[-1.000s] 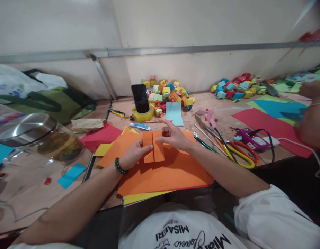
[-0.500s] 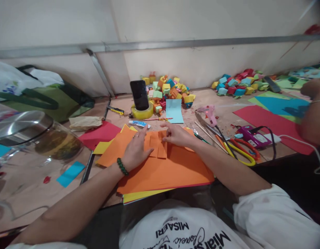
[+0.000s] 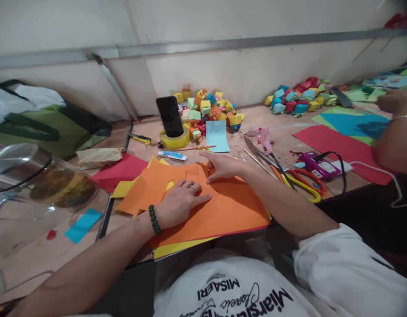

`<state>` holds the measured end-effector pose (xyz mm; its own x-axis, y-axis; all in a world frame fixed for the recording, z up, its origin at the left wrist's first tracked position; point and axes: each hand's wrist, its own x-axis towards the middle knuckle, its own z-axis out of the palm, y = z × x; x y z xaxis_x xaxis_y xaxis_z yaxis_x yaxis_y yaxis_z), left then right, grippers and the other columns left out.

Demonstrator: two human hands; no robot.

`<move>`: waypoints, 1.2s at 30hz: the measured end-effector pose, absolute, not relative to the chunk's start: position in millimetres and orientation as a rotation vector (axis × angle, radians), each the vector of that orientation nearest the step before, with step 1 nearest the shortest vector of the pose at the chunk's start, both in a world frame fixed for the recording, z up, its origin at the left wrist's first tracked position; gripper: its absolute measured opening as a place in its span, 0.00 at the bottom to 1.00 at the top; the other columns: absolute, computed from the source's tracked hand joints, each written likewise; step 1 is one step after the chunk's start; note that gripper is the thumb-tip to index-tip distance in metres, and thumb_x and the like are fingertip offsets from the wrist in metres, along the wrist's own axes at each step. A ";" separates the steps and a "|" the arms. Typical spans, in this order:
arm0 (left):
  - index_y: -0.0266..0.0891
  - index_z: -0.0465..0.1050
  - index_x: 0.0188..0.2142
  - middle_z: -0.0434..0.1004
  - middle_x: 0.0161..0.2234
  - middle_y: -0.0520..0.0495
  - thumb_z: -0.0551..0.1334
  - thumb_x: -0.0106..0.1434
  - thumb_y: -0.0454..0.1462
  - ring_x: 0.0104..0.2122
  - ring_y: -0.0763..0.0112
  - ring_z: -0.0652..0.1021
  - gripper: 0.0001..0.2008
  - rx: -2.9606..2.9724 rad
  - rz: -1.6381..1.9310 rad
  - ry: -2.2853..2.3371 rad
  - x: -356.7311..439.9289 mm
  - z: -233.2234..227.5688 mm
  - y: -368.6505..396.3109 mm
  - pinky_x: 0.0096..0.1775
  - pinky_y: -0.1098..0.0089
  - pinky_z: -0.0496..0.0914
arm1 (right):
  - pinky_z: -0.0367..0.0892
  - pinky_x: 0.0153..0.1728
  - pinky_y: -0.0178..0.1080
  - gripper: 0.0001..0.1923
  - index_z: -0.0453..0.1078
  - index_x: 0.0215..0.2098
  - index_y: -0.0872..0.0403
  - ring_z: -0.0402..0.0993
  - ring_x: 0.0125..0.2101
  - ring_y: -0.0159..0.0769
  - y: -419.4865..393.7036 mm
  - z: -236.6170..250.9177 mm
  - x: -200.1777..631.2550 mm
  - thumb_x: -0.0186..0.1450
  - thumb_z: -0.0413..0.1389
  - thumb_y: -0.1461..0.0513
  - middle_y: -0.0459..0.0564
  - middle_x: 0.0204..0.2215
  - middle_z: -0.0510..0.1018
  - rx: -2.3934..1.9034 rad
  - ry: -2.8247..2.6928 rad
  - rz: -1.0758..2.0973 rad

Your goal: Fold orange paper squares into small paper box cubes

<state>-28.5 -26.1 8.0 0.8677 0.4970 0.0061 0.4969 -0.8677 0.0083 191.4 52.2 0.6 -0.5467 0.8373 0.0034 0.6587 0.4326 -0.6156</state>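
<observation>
A stack of orange paper sheets point(image 3: 236, 207), with yellow edges showing below, lies at the table's front edge. My left hand point(image 3: 180, 202) rests palm down on it, index finger stretched out, a green bead bracelet at the wrist. On top lies a smaller folded orange paper piece point(image 3: 192, 173) with crease lines. My right hand point(image 3: 226, 167) has its thumb and index finger at the right end of this piece, holding it; the fingertips partly hide it. A blue-and-white tube point(image 3: 172, 156) lies just behind the stack.
A phone point(image 3: 170, 116) leans on a yellow tape roll point(image 3: 175, 140), before a pile of paper cubes point(image 3: 206, 105). Scissors point(image 3: 301, 185) and a pink glue gun point(image 3: 261, 137) lie right. A glass teapot point(image 3: 54, 185) stands left. Another person's arm point(image 3: 398, 141) reaches in at right.
My left hand has slid down and toward me, off the folded piece, its fingers drawn closer together. My right hand stays at the piece. The view has shifted slightly.
</observation>
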 end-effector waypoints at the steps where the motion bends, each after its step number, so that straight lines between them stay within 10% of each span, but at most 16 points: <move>1: 0.49 0.71 0.54 0.73 0.41 0.42 0.53 0.63 0.29 0.41 0.60 0.70 0.23 3.028 0.004 0.805 -28.3 8.4 -25.9 0.43 0.60 0.62 | 0.64 0.29 0.34 0.50 0.51 0.67 0.51 0.72 0.29 0.35 57.5 -1.0 190.3 0.51 0.68 0.60 0.44 0.30 0.76 -1.329 -2.354 0.838; 14: 0.44 0.72 0.53 0.72 0.43 0.42 0.56 0.63 0.36 0.44 0.60 0.72 0.18 2.701 0.618 1.066 -36.6 -8.3 -9.6 0.47 0.61 0.66 | 0.64 0.31 0.32 0.18 0.71 0.45 0.56 0.71 0.28 0.31 51.1 -18.3 176.0 0.57 0.62 0.66 0.44 0.27 0.76 -1.393 -2.138 0.814; 19: 0.35 0.58 0.63 0.73 0.41 0.41 0.64 0.55 0.43 0.41 0.57 0.74 0.38 2.313 0.702 1.528 -43.2 -13.6 5.0 0.44 0.58 0.69 | 0.64 0.33 0.33 0.11 0.73 0.42 0.56 0.69 0.27 0.29 56.7 -28.1 171.9 0.60 0.57 0.66 0.45 0.28 0.75 -1.280 -2.094 0.722; 27: 0.37 0.71 0.39 0.77 0.38 0.46 0.56 0.56 0.41 0.39 0.64 0.76 0.14 1.919 0.961 1.377 -41.8 -12.4 10.1 0.44 0.66 0.70 | 0.66 0.35 0.39 0.26 0.64 0.55 0.55 0.69 0.27 0.32 31.8 -8.0 160.7 0.62 0.57 0.53 0.51 0.37 0.76 -1.313 -1.976 0.688; 36: 0.33 0.73 0.42 0.79 0.37 0.43 0.62 0.49 0.43 0.38 0.59 0.77 0.22 1.484 0.955 1.116 -34.5 8.6 -4.1 0.41 0.63 0.72 | 0.66 0.28 0.35 0.29 0.56 0.60 0.56 0.69 0.22 0.30 24.4 -2.9 154.3 0.61 0.52 0.61 0.43 0.26 0.75 -1.007 -1.913 1.043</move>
<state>-34.5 -4.1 8.6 0.2604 0.9653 0.0210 0.1698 -0.0672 0.9832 154.3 24.4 -2.9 -0.4318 0.8743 0.2216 0.2875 0.3663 -0.8850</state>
